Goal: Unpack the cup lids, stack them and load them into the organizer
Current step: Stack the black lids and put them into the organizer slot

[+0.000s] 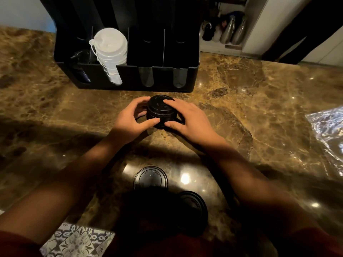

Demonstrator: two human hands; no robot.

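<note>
**Squaring the black lid stack before loading**

Hands cup the stack of black lids (pixel 161 111) — left hand (pixel 130 120) and right hand (pixel 187 118) both grasping its sides, mid-counter (pixel 259 108), just before the organizer (pixel 128 75). Best to press evenly so rims nest. Two loose black lids (pixel 150 178) lie near the counter's front edge — add them.

Polished brown marble countertop (pixel 241 112) shines under glare; black plastic lid stack (pixel 161 112) and black plastic organizer (pixel 130 75) look semi-matt, white lids (pixel 111 49) translucent plastic; crinkled clear plastic bag (pixel 328 130) at the right edge; brushed steel bottles (pixel 233 30) beyond
</note>
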